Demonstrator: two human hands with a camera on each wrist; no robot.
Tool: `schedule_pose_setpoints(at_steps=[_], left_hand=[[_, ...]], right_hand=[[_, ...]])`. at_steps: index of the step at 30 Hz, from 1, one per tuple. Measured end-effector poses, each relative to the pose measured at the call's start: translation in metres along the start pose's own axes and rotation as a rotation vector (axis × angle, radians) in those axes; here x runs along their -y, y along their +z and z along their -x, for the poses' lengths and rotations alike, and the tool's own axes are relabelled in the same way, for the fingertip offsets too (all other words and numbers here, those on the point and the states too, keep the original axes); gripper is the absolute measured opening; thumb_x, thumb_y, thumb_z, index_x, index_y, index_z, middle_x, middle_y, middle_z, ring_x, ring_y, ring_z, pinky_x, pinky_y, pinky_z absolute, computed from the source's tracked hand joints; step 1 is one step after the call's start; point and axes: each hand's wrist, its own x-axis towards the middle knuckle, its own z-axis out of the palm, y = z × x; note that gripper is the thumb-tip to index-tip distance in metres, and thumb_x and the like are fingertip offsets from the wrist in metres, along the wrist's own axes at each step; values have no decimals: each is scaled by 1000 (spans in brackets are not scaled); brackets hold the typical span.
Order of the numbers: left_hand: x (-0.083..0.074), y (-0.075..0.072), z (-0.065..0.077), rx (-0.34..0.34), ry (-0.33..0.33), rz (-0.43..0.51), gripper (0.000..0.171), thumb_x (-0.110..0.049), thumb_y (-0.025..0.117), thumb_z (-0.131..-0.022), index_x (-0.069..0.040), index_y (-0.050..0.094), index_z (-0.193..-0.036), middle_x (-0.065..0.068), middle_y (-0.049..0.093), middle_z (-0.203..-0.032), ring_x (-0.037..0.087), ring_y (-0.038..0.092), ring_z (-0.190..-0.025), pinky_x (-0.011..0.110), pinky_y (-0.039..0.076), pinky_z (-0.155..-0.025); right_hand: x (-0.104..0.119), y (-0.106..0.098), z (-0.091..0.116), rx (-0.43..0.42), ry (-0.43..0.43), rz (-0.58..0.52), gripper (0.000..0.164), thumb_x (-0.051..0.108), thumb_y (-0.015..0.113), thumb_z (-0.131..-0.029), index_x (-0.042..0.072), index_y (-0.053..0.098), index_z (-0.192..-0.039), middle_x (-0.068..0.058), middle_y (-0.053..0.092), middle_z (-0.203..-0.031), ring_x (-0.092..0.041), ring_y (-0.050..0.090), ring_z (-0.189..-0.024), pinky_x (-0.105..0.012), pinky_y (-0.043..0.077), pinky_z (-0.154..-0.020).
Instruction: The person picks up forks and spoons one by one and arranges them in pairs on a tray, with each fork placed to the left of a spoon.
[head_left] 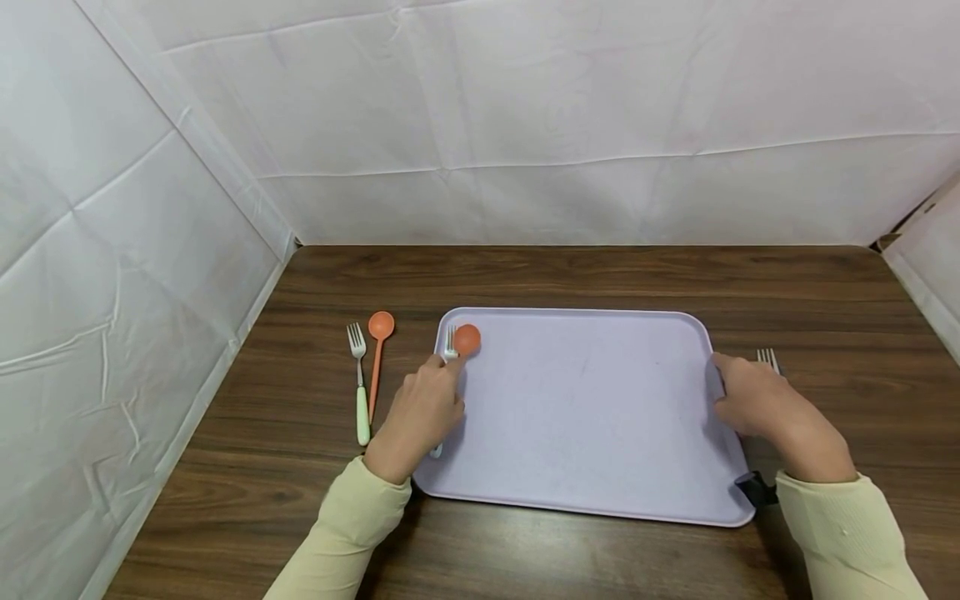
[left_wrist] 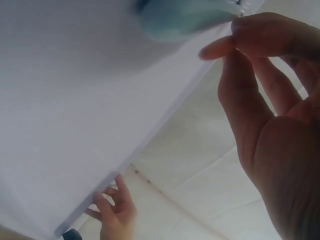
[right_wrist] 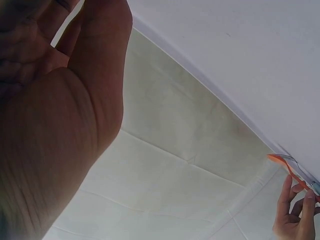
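Your left hand (head_left: 422, 408) pinches orange spoon (head_left: 467, 340) beside fork (head_left: 451, 342); your right hand (head_left: 768, 408) grips lavender tray (head_left: 585, 408), likely steadying it.

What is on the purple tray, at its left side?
A fork lies there, beside an orange spoon. The left hand pinches the spoon and covers most of both handles; whether the spoon touches the tray cannot be seen.

place: sheeted-off booth (head_left: 120, 192) | creased white sheeting (head_left: 555, 92) | wood-grain table (head_left: 585, 279)
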Motion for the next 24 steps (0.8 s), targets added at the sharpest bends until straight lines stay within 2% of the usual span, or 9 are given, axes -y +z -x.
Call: schedule_pose_setpoints(at_steps=[9,17,24], left_hand=[[-2,2,1,-8,87,-35,26,-1,64,-75,-2,67,-100,16,59,-89,28,58,-57,38,46,-44],[-3,3,0,-12,122,-71,13,0,63,-72,-1,64,-85,15,55,-79,30,56,-53,39,45,-44],[-4,6,1,14,132,-74,21,-3,63,-76,0,66,-97,13,54,-79,22,51,-50,34,43,-42]], right_hand=[[0,-1,0,-6,-14,10,65,-3,57,-73,-24,30,-128,-46,42,-114,-37,55,-79,-43,49,-60],[0,0,0,-20,-17,10,65,-3,58,-73,-24,30,-128,-46,43,-114,-43,56,-87,-46,49,-62],[0,0,0,-20,-20,8,65,-3,58,-73,-24,31,-128,-46,43,-113,-41,56,-84,-43,49,-60]])
